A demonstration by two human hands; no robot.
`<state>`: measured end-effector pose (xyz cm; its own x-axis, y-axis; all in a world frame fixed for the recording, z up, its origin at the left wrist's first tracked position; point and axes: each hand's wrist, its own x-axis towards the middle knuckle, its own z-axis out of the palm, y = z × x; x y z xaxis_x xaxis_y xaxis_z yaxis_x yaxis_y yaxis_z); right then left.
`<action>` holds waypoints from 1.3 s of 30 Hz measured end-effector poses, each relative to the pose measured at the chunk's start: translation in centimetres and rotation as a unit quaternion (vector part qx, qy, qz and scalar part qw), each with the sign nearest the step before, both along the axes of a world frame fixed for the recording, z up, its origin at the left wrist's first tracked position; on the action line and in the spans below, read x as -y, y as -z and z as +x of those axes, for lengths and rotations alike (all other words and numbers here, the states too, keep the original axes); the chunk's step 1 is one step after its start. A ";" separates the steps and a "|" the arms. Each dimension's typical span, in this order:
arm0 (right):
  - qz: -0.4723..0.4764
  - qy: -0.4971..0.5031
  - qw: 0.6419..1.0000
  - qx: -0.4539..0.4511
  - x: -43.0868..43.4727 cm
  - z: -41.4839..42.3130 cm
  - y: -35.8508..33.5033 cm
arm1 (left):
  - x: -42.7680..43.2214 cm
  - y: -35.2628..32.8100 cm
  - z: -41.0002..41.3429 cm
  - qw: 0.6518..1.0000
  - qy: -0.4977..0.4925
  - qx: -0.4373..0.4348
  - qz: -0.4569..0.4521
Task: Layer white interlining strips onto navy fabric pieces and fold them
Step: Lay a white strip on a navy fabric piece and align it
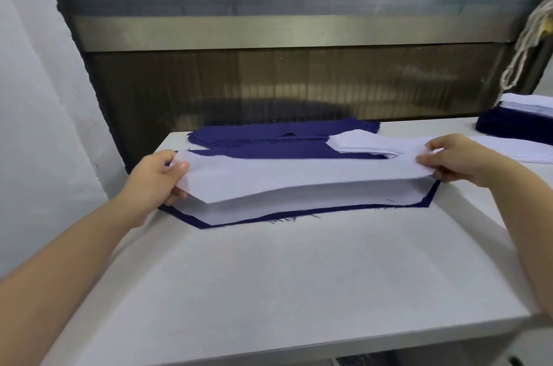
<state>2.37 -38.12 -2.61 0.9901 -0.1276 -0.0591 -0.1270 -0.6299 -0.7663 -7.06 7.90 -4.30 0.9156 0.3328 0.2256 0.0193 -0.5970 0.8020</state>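
A long white interlining strip [299,178] is stretched between both hands just above the table. My left hand [155,178] pinches its left end and my right hand [457,157] pinches its right end. Beneath it lies a navy fabric piece [314,211] with another white strip [284,204] on top, so only its dark border shows. Behind these sits a stack of navy fabric pieces [269,133] with a small pile of white strips [363,142] at its right end.
The white table [284,281] reaches to a front edge near the bottom of view. At the far right lies a stack of navy and white pieces [517,118]. A metal-framed machine opening [284,81] rises behind the table. White cords [529,36] hang at upper right.
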 end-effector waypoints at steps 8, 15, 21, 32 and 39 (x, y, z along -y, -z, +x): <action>-0.096 -0.007 0.995 -0.016 0.0 0.3 1.1 | -0.4 0.2 -0.4 0.974 0.022 -0.025 0.222; -0.099 -0.015 0.995 -0.015 0.1 0.6 1.3 | -0.6 0.0 -0.7 0.977 0.029 -0.029 0.210; -0.096 -0.021 0.995 -0.001 0.1 0.6 1.1 | -0.4 0.0 -0.6 0.993 0.044 -0.035 0.105; -0.131 -0.052 0.989 -0.032 0.2 0.3 1.1 | -0.8 -0.4 -0.9 0.981 0.110 -0.089 0.132; -0.134 -0.055 0.989 -0.036 0.3 0.5 1.1 | -1.2 -0.3 -1.3 0.964 0.155 -0.098 0.194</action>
